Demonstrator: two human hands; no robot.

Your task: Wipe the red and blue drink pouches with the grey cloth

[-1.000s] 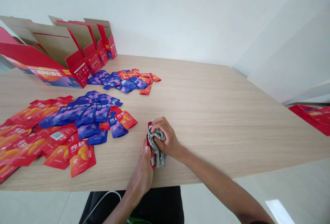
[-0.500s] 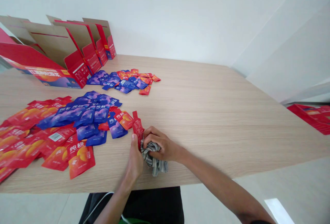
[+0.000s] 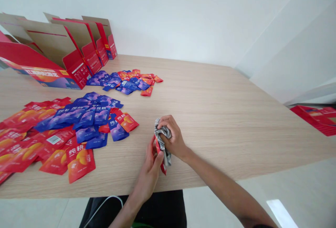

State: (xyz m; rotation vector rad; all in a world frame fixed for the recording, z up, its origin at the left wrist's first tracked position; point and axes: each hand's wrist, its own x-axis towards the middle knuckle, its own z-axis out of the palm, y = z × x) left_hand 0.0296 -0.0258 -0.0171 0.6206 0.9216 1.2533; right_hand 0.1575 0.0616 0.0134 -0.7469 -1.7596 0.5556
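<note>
My left hand pinches a red packet by its lower part and holds it on edge above the wooden table. My right hand is closed on a bunched grey cloth and presses it against the packet's upper side. Most of the packet is hidden between the cloth and my fingers. A spread of red and blue packets lies to the left of both hands.
A second small pile of blue and red packets lies farther back. Open red cardboard boxes stand at the back left by the white wall. Another red carton sits off the table's right edge.
The packet went from near the pile on the left back toward the middle. My right hand with the cloth rose from low on the packet to its top end.
</note>
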